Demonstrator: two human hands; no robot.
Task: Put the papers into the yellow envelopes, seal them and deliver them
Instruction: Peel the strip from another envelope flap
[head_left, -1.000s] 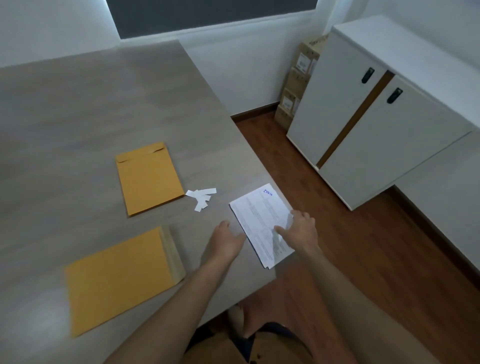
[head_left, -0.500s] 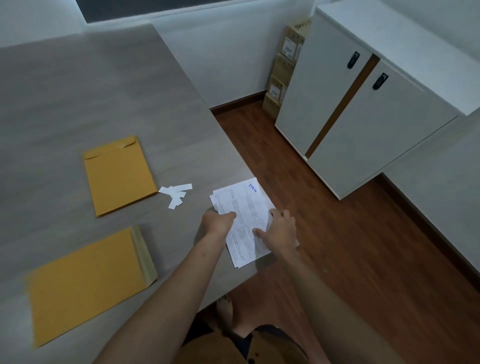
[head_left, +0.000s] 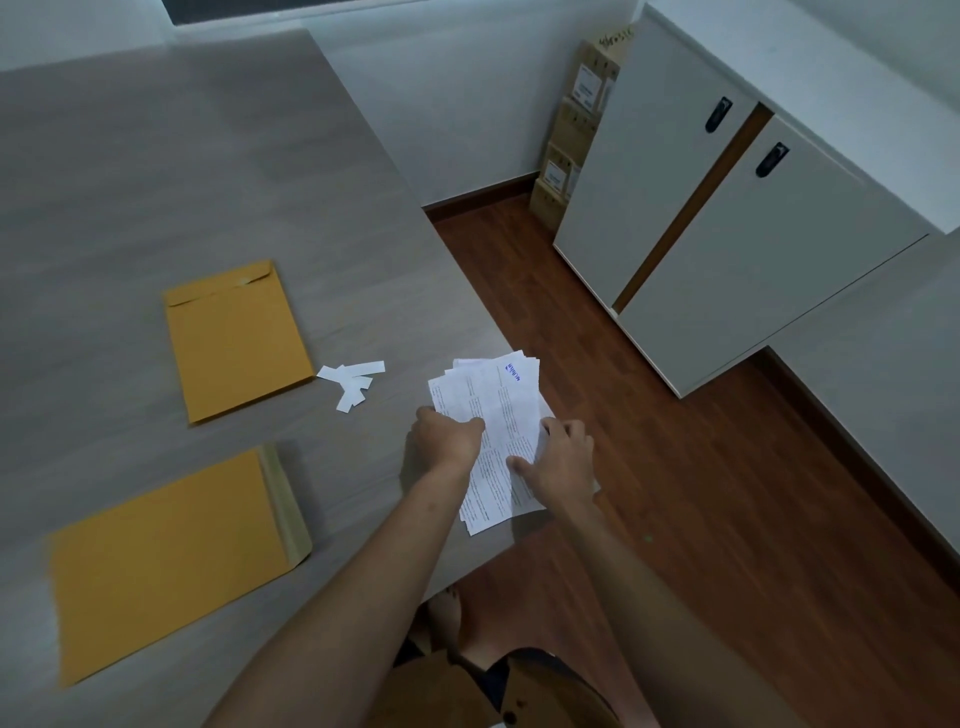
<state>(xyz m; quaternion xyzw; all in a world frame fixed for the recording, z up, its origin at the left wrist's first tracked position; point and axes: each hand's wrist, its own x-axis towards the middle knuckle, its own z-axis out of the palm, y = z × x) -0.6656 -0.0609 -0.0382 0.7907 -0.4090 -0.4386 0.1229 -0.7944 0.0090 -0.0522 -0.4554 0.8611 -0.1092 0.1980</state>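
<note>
Gripping the papers (head_left: 498, 431) at the table's (head_left: 156, 171) near right corner, my left hand (head_left: 451, 439) pinches their left edge and my right hand (head_left: 563, 462) the right. Their long axis runs away from me; the open envelope (head_left: 161, 561) lies well left, nearer my left hand.

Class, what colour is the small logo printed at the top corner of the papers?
Blue, on the white papers; the head view shows it.
</note>
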